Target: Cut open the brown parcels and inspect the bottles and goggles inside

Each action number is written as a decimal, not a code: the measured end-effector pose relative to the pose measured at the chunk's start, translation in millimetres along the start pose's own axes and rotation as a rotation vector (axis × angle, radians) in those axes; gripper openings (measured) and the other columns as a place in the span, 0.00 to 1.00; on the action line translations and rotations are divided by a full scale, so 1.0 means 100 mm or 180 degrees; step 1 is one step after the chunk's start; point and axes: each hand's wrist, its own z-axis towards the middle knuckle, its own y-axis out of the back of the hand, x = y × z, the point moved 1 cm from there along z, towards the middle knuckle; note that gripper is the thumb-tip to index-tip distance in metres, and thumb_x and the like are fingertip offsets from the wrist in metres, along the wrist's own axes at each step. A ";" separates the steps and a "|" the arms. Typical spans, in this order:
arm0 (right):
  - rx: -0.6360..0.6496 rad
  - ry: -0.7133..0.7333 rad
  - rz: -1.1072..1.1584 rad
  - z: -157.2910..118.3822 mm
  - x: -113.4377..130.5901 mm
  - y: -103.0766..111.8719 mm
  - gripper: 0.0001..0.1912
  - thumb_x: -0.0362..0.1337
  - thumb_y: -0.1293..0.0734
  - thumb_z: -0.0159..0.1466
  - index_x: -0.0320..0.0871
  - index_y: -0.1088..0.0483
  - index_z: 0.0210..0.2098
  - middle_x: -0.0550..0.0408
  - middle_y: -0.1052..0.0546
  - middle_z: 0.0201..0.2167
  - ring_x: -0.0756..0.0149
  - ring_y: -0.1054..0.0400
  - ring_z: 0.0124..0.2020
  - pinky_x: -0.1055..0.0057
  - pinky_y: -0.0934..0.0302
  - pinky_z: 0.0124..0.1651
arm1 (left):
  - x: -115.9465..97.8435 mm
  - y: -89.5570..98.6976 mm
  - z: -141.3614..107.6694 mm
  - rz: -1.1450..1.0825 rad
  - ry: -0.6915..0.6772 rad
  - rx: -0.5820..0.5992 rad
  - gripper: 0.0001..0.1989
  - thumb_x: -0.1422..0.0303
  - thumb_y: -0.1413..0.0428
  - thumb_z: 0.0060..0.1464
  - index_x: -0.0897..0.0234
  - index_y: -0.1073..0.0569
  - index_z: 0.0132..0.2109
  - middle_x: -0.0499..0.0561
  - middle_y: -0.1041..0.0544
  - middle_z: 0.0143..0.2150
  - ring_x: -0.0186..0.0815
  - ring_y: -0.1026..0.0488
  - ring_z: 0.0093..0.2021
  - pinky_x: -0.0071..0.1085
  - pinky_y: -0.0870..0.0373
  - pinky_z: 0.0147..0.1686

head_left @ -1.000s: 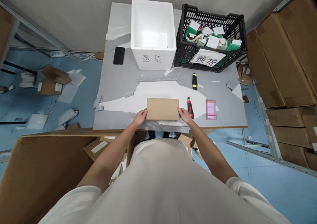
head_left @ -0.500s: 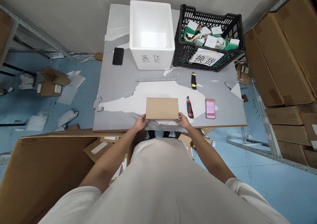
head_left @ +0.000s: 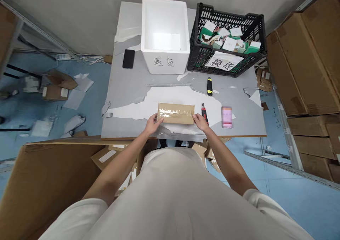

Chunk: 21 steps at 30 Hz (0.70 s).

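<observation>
A small brown cardboard box (head_left: 176,113) is held between my two hands above the front part of the table; shiny clear tape runs along the face turned up to me. My left hand (head_left: 153,123) grips its left end, thumb on the upper face. At the opposite end, my right hand (head_left: 200,121) is closed on the box's edge. Just beyond my right fingers lies a red and black box cutter (head_left: 204,113), its lower end close to my hand. A black and yellow cutter (head_left: 209,87) rests farther back.
On the grey table (head_left: 122,91) stand a white foam box (head_left: 166,61) and a black crate (head_left: 228,70) with green and white small boxes. A black phone (head_left: 128,58) lies left, a pink-screened phone (head_left: 226,117) right. A large carton (head_left: 61,176) stands at my left, below the table.
The box has been turned over in my hands, from a plain face to a taped one. My left thumb now lies on top, and my right hand has shifted slightly up and right.
</observation>
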 end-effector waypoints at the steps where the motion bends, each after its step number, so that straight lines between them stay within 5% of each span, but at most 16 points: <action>1: 0.0007 -0.0027 -0.0014 0.02 0.00 0.00 0.24 0.58 0.44 0.62 0.42 0.33 0.34 0.53 0.25 0.30 0.64 0.32 0.33 0.66 0.39 0.42 | -0.02 -0.01 0.01 0.0028 0.0042 -0.0052 0.34 0.51 0.41 0.48 0.67 0.32 0.57 0.60 0.27 0.53 0.43 0.27 0.46 0.41 0.30 0.48; 7: 0.0175 -0.0157 0.0489 0.09 -0.06 0.00 0.25 0.58 0.44 0.63 0.42 0.33 0.37 0.51 0.24 0.36 0.66 0.29 0.34 0.68 0.37 0.41 | -0.06 -0.03 0.02 0.0131 0.0180 -0.0177 0.31 0.53 0.41 0.49 0.66 0.32 0.56 0.59 0.26 0.49 0.40 0.27 0.42 0.39 0.29 0.45; 11: -0.0494 -0.0312 -0.0204 0.12 -0.22 0.14 0.22 0.51 0.46 0.66 0.42 0.32 0.42 0.48 0.25 0.43 0.62 0.30 0.45 0.65 0.39 0.50 | -0.06 -0.05 -0.01 0.0429 -0.0026 -0.0458 0.31 0.55 0.42 0.51 0.66 0.35 0.58 0.62 0.30 0.54 0.42 0.28 0.45 0.40 0.29 0.44; 13: -0.0881 -0.0544 -0.0618 0.15 -0.32 0.22 0.19 0.48 0.40 0.63 0.41 0.33 0.46 0.44 0.28 0.48 0.57 0.34 0.52 0.62 0.42 0.54 | -0.09 -0.07 -0.05 0.0731 -0.0361 -0.0748 0.32 0.56 0.42 0.51 0.66 0.37 0.59 0.63 0.33 0.56 0.45 0.29 0.50 0.43 0.29 0.46; 17: -0.0742 -0.1168 -0.1289 0.24 -0.50 0.26 0.30 0.44 0.30 0.54 0.42 0.39 0.53 0.42 0.33 0.53 0.51 0.37 0.55 0.58 0.41 0.53 | -0.17 -0.11 -0.14 0.1460 -0.1372 -0.1141 0.20 0.61 0.44 0.55 0.65 0.31 0.53 0.61 0.31 0.51 0.48 0.34 0.55 0.48 0.35 0.53; 21: -0.0628 -0.1225 -0.1461 0.36 -0.54 0.26 0.32 0.39 0.33 0.55 0.39 0.44 0.57 0.39 0.32 0.51 0.51 0.34 0.51 0.58 0.39 0.51 | -0.19 -0.18 -0.20 0.1959 -0.2112 -0.0623 0.13 0.66 0.49 0.59 0.61 0.28 0.49 0.60 0.28 0.51 0.46 0.33 0.56 0.47 0.35 0.55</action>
